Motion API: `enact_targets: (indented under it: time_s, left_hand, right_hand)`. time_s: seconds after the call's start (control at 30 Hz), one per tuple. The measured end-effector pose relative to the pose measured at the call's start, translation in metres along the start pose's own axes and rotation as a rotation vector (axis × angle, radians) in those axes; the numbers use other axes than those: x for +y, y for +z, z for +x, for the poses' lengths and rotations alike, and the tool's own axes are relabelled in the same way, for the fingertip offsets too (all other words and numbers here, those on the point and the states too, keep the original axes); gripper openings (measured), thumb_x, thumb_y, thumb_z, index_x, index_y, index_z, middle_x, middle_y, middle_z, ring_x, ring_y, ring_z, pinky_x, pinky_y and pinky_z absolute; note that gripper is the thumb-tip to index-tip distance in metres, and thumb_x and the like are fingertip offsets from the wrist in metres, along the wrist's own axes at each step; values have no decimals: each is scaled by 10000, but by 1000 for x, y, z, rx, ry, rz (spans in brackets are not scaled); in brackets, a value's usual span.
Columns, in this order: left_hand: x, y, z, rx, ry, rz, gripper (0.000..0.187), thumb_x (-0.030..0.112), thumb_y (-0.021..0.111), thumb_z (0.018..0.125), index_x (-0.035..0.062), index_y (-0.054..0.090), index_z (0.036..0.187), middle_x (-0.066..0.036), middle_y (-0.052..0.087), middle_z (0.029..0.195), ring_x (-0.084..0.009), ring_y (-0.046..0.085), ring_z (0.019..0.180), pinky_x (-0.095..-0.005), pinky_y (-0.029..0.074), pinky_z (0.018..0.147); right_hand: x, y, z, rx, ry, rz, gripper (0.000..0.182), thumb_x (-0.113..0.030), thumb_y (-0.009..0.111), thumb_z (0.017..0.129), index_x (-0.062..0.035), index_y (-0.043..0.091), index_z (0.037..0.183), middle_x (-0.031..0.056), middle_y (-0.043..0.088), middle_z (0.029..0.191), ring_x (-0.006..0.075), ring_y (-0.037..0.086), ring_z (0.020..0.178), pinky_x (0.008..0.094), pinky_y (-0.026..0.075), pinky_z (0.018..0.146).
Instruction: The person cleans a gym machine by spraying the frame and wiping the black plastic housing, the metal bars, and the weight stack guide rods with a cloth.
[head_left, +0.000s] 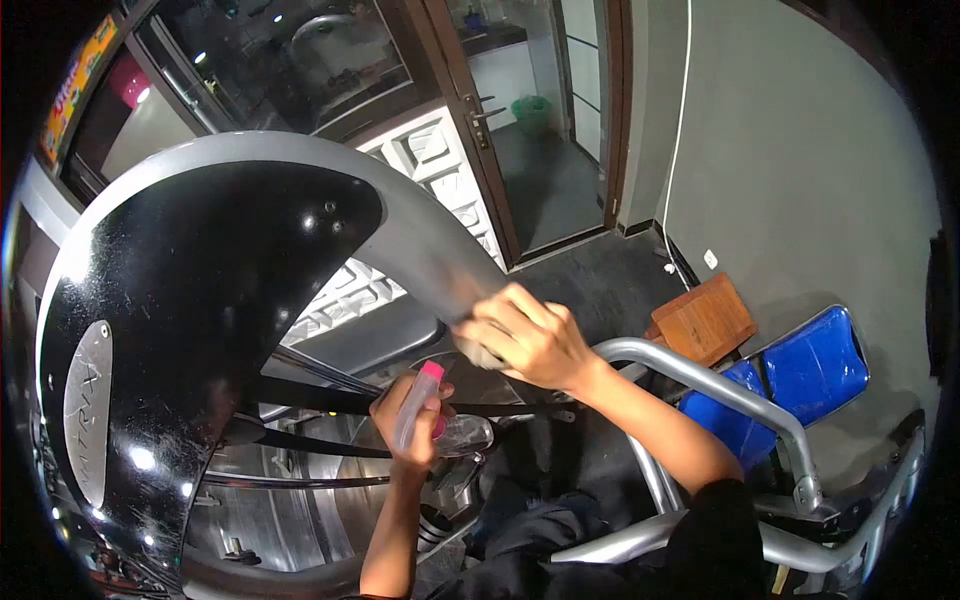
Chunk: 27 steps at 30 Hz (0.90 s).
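Observation:
My left hand (405,425) is wrapped around a clear spray bottle (468,436), whose pale spray head ends in a pink nozzle (433,369). Close above it, my right hand (530,340) is closed over a bunched greyish cloth (480,354), mostly hidden under the fingers. That hand presses at the lower end of a curved silver-grey frame (420,235) on an exercise machine and is slightly blurred. A glossy black panel (230,270) fills the inside of the curve, with a MATRIX plate (90,415) on its left side.
Silver tubular rails (700,375) curve around my right side. Beyond them are a blue-padded chair (818,365) and a brown wooden piece (705,320) by the grey wall (800,170). A glass door (530,120) with a brown frame stands ahead. Dark rods (320,435) cross below the panel.

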<state>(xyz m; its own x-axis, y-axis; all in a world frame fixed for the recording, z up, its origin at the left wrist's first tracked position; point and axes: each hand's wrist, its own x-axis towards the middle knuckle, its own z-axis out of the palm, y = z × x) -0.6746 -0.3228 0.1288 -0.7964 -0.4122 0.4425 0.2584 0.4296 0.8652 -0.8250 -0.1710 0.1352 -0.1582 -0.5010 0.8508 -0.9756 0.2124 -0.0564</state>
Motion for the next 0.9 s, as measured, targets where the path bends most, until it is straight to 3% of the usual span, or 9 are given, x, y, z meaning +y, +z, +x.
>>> enact_targets:
  time_s: [0.1,0.27,0.33,0.47,0.6,0.67,0.7,0.83,0.9]
  left_hand:
    - [-1,-1,3,-10,4,-71,357,281,564,835,-63,659,848,-103,671,755,-162,639,537,-273,490,483]
    - [-11,-12,2,-51,58,-52,337,261,566,844,-62,659,866,-88,636,728,-153,628,542,-264,488,490]
    - [-12,-15,2,-107,89,25,333,255,562,848,-63,657,874,-87,626,724,-147,625,548,-260,489,494]
    - [0,-8,5,-117,42,-135,215,126,557,843,-64,651,873,-88,629,747,-124,612,571,-252,484,505]
    - [-1,-5,8,-130,38,-221,118,21,555,835,-47,648,861,-73,618,731,-101,586,558,-251,463,495]
    - [5,-7,10,-154,14,-141,113,36,565,839,-39,647,856,-72,613,722,-108,587,550,-256,455,491]
    - [7,-9,10,-168,-11,-51,109,50,574,842,-30,647,851,-72,609,713,-115,587,542,-261,447,487]
    - [-5,-9,11,-190,32,-34,101,71,598,844,-17,647,840,-75,602,691,-134,594,534,-272,434,483]
    - [-4,-9,8,-195,-28,-100,106,81,613,845,-20,646,841,-85,597,685,-159,597,526,-294,439,486]
  right_hand:
    - [-14,-3,50,143,89,-5,167,-151,692,738,-133,640,896,-18,579,936,144,588,863,253,524,476]
    - [-23,-3,42,136,141,-62,178,-138,689,722,-139,645,895,-18,575,945,149,588,865,272,526,486]
    - [-20,1,14,22,106,-132,168,-148,686,722,-145,650,886,-22,577,957,149,590,879,266,526,503]
    - [-16,4,-50,-223,-32,-280,170,-215,681,741,-169,667,904,-32,566,988,164,590,917,245,528,543]
    - [-17,5,-54,-307,-53,-295,175,-233,685,748,-174,660,911,-33,561,978,155,589,928,247,539,592]
    - [-19,3,-27,-136,-65,-288,169,-224,668,725,-179,669,888,-46,581,951,143,599,852,262,520,610]
    - [-20,1,-16,-121,-64,-318,207,-275,702,742,-177,645,915,-38,569,1003,143,590,927,240,543,614]
    - [-21,-9,16,8,41,-308,328,-218,762,679,-198,673,994,-32,586,1047,173,600,961,269,576,640]
    - [-20,-11,16,52,224,-110,424,-141,804,634,-210,687,1035,-22,582,1033,204,603,976,300,591,667]
